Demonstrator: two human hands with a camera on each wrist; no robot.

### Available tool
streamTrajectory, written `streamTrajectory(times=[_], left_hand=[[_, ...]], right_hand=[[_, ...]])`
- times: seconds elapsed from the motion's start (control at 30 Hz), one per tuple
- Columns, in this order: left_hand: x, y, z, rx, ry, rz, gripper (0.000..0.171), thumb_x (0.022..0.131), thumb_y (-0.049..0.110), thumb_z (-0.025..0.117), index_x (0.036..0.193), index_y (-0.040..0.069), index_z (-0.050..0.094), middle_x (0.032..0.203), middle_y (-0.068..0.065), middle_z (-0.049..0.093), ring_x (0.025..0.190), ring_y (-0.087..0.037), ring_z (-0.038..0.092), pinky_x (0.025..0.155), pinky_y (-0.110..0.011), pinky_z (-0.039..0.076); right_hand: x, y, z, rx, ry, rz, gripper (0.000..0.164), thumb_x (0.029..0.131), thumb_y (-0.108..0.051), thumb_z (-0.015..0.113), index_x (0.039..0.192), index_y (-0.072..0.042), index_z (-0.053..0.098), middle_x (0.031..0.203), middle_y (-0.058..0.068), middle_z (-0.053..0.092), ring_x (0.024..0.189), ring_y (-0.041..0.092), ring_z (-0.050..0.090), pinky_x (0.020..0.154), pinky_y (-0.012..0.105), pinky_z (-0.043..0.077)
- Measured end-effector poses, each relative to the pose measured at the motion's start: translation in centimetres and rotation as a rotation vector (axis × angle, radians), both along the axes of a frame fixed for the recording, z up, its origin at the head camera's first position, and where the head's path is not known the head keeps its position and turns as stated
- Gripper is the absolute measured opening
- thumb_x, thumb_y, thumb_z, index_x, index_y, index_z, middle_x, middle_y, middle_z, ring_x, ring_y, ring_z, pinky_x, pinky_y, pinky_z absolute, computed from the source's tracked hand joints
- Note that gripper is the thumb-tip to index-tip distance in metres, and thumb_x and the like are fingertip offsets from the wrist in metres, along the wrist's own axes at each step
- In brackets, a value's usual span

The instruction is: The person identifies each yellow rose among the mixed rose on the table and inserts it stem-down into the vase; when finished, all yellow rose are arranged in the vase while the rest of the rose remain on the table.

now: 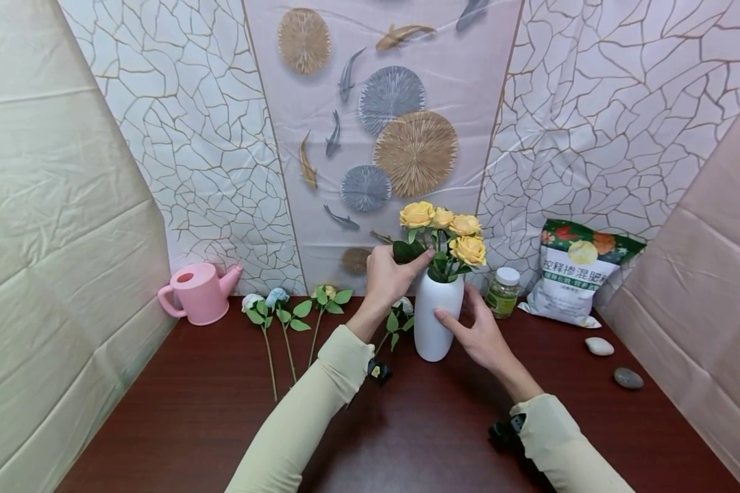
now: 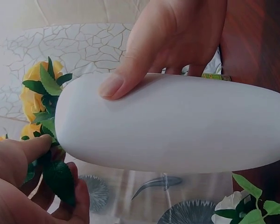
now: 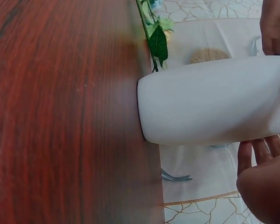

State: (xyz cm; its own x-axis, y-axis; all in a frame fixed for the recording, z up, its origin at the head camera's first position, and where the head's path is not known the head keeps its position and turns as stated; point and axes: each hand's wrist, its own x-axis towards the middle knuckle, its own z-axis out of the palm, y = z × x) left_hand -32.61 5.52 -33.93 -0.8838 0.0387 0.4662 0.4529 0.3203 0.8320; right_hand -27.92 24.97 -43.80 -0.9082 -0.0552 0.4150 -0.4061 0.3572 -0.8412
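A white vase (image 1: pixel 433 325) stands upright on the dark red table, with several yellow roses (image 1: pixel 467 250) and their green leaves coming out of its mouth. At the left of the mouth, my left hand (image 1: pixel 390 275) pinches the leafy stem of a yellow rose; in the left wrist view a dark leaf (image 2: pixel 59 181) lies between thumb and fingers. My right hand (image 1: pixel 479 334) grips the vase from the right, its thumb (image 2: pixel 116 86) across the white side and the other fingers partly hidden behind. Inside the vase the stems are hidden.
Left of the vase lie several single flowers, among them a blue one (image 1: pixel 277 297) and a white one (image 1: pixel 253 301). A pink watering can (image 1: pixel 202 294) stands at back left. To the right are a lidded jar (image 1: pixel 503 294), a fertilizer bag (image 1: pixel 570 277) and two stones (image 1: pixel 627 378).
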Motion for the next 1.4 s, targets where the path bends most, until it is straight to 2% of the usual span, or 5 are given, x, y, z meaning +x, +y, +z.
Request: streamTrajectory(times=[0.27,0.5,0.93,1.17,1.4], left_hand=[[0.1,0.0,-0.3,-0.007,-0.017,-0.013,0.034,0.082,0.053,0.079,0.078,0.020,0.072,0.077,0.006,0.073,0.074,-0.008,0.067,0.065,-0.030,0.057],[0.2,-0.9,-1.0,-0.053,-0.036,-0.053,0.032,0.083,0.053,0.079,0.082,0.022,0.072,0.077,0.005,0.073,0.071,-0.010,0.066,0.060,-0.029,0.053],[-0.4,-6.3,-3.5,0.020,-0.068,-0.159,0.029,0.088,0.040,0.078,0.114,0.028,0.073,0.109,0.007,0.076,0.103,-0.011,0.071,0.091,-0.034,0.058],[-1.0,-10.8,-5.8,-0.041,-0.093,-0.038,0.020,0.091,0.037,0.075,0.110,0.029,0.074,0.105,0.007,0.076,0.102,-0.015,0.071,0.089,-0.037,0.059],[-1.4,-15.6,-7.9,-0.270,-0.187,0.143,0.018,0.092,0.028,0.075,0.105,0.015,0.076,0.098,-0.002,0.078,0.090,-0.019,0.073,0.081,-0.037,0.060]], right_hand=[[0.1,0.0,0.1,0.004,0.005,0.000,0.070,0.096,-0.034,0.069,0.155,-0.023,0.032,0.148,0.008,0.051,0.133,0.028,0.053,0.109,0.056,0.044],[0.0,0.0,-0.1,-0.005,-0.003,0.009,0.071,0.097,-0.034,0.068,0.155,-0.023,0.031,0.147,0.008,0.051,0.132,0.027,0.053,0.108,0.054,0.045],[0.0,0.0,-0.3,-0.023,-0.004,0.003,0.071,0.096,-0.033,0.069,0.155,-0.022,0.032,0.146,0.008,0.052,0.132,0.027,0.054,0.108,0.053,0.045],[0.1,-0.1,-0.3,-0.022,-0.009,0.003,0.072,0.096,-0.033,0.070,0.155,-0.021,0.031,0.147,0.009,0.051,0.133,0.029,0.053,0.109,0.054,0.044],[-0.1,0.0,-0.4,-0.016,-0.003,0.005,0.070,0.096,-0.033,0.069,0.155,-0.023,0.032,0.145,0.008,0.053,0.131,0.026,0.055,0.106,0.054,0.045]])
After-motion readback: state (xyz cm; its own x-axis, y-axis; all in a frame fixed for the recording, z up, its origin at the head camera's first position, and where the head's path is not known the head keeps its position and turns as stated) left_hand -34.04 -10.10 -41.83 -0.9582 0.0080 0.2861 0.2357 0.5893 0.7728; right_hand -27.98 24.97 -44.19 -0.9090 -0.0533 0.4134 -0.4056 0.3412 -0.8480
